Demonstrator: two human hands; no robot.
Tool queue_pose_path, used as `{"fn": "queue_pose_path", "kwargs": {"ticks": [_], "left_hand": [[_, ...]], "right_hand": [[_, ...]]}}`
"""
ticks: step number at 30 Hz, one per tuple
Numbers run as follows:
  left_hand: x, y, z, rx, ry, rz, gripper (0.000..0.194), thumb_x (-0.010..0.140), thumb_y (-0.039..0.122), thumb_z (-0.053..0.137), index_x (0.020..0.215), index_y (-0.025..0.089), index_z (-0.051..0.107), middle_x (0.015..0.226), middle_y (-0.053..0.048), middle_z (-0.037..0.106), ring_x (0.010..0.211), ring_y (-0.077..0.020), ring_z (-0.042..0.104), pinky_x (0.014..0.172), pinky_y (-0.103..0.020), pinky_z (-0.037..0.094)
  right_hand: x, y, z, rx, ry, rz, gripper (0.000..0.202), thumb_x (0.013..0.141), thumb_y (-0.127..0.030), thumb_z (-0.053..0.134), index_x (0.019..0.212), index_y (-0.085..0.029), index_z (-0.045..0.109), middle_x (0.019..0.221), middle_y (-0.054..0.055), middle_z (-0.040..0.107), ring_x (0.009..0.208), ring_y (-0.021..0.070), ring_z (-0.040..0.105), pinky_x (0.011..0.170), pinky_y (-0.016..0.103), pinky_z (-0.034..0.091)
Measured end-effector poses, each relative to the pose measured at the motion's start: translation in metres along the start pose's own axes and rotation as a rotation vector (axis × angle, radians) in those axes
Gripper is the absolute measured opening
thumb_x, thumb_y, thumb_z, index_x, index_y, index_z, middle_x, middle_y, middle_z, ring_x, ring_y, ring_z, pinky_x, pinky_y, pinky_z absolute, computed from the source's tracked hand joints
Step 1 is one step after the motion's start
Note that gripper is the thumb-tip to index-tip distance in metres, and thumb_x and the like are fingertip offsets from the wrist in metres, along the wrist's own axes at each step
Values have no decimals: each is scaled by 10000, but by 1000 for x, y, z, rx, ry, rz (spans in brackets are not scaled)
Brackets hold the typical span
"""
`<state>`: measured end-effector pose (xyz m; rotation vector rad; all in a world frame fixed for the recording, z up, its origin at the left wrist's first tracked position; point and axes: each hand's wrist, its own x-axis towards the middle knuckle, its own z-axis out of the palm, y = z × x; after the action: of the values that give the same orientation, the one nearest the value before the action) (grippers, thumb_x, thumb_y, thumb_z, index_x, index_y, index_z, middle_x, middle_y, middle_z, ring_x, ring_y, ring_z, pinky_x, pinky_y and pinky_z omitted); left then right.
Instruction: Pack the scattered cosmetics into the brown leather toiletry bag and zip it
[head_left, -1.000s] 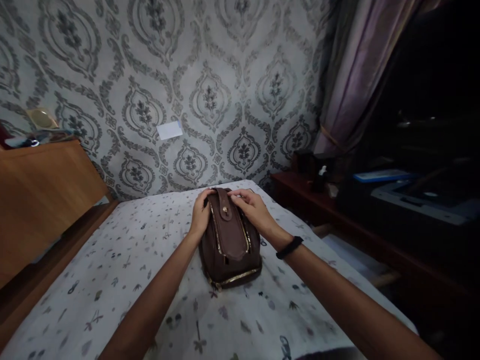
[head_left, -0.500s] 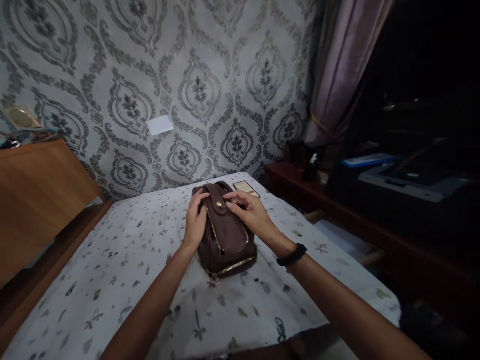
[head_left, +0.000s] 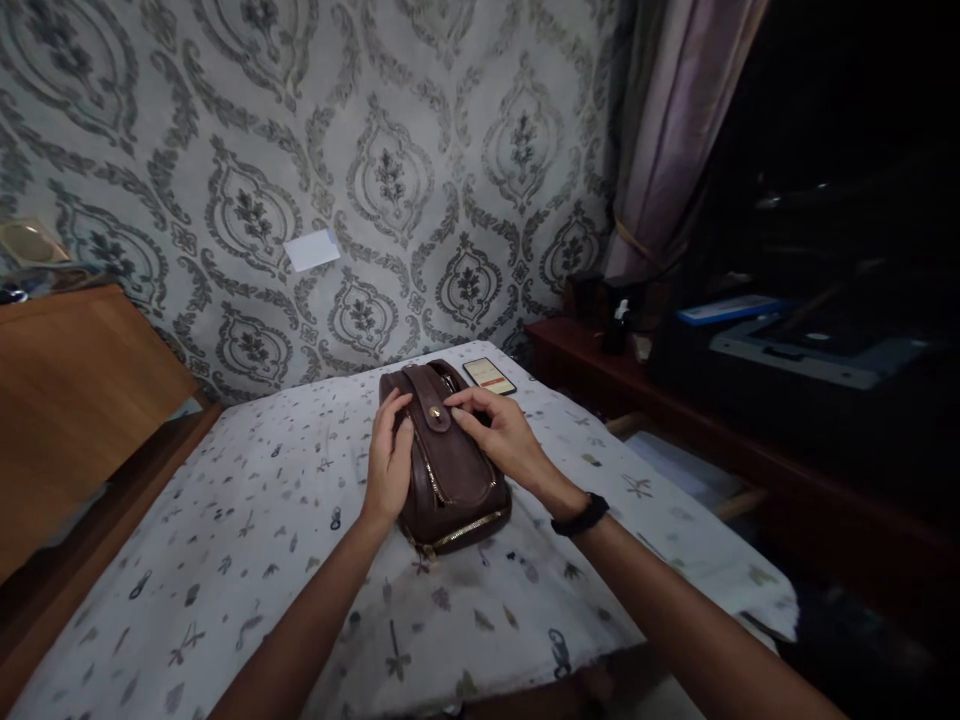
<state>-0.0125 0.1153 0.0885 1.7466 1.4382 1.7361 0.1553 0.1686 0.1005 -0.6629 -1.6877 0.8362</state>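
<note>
A brown leather bag (head_left: 457, 470) with gold zips lies on the patterned sheet in front of me. Across its top runs a strap flap (head_left: 433, 400) with a round gold clasp. My left hand (head_left: 388, 462) rests along the bag's left side, fingers stretched out and thumb apart, gripping nothing. On the other side, my right hand (head_left: 504, 432) has thumb and index finger pinched together at the right edge of the flap, beside the clasp. A dark band circles the right wrist. The bag's underside is hidden.
A phone (head_left: 489, 377) with a lit screen lies just behind the bag on the white sheet (head_left: 285, 520). To the left stands a wooden board (head_left: 82, 400). At the right is a dark red ledge (head_left: 570, 350) with a small bottle (head_left: 619, 325), above an open drawer (head_left: 682, 465).
The left fingers have slid slightly back off the strap toward the bag's left edge. My right hand keeps its place by the clasp. The view has shifted a little.
</note>
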Motion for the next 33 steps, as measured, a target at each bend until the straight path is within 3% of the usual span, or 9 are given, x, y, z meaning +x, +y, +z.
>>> {"fn": "queue_pose_path", "kwargs": {"ticks": [5, 10, 16, 21, 27, 33], "left_hand": [[-13, 5, 1, 19, -22, 0, 401, 975, 355, 495, 1363, 251, 494, 1494, -79, 468, 1449, -237, 357, 1238, -425, 219], [-14, 6, 2, 58, -54, 36, 422, 959, 335, 530, 1371, 255, 488, 1509, -84, 447, 1463, -247, 330, 1241, -436, 207], [-12, 6, 5, 115, -57, 26, 408, 945, 319, 538, 1347, 252, 516, 1543, -97, 414, 1473, -255, 309, 1240, -471, 205], [-12, 2, 6, 96, -44, 28, 408, 951, 327, 530, 1354, 262, 512, 1551, -85, 412, 1477, -256, 309, 1246, -477, 198], [-13, 3, 7, 100, -42, -24, 441, 957, 368, 507, 1385, 265, 481, 1575, -84, 384, 1487, -265, 290, 1250, -488, 187], [-13, 6, 6, 102, -97, -86, 486, 972, 396, 475, 1437, 260, 429, 1617, -85, 313, 1512, -275, 235, 1246, -510, 190]], "right_hand": [[-6, 0, 2, -61, 48, -68, 156, 859, -240, 572, 933, -227, 709, 912, 43, 692, 873, 214, 622, 827, 357, 481], [-14, 1, 4, -156, 112, -168, 183, 892, -208, 539, 972, -241, 701, 1064, 77, 703, 1134, 252, 599, 1014, 428, 439], [-23, 9, 5, -184, 157, -162, 223, 909, -217, 544, 1095, -237, 665, 1394, 116, 572, 1331, 263, 501, 1118, 473, 377], [-20, 16, 2, -128, 147, -122, 280, 941, -298, 539, 1196, -240, 641, 1417, 118, 568, 1352, 266, 490, 1147, 474, 357], [12, 38, -7, -21, 23, -3, 406, 949, -418, 515, 1300, -243, 622, 1465, 102, 547, 1392, 261, 451, 1194, 480, 286], [32, 43, -11, -16, -87, 21, 410, 888, -362, 557, 1264, -254, 680, 1392, 75, 625, 1324, 276, 534, 1161, 488, 351]]}}
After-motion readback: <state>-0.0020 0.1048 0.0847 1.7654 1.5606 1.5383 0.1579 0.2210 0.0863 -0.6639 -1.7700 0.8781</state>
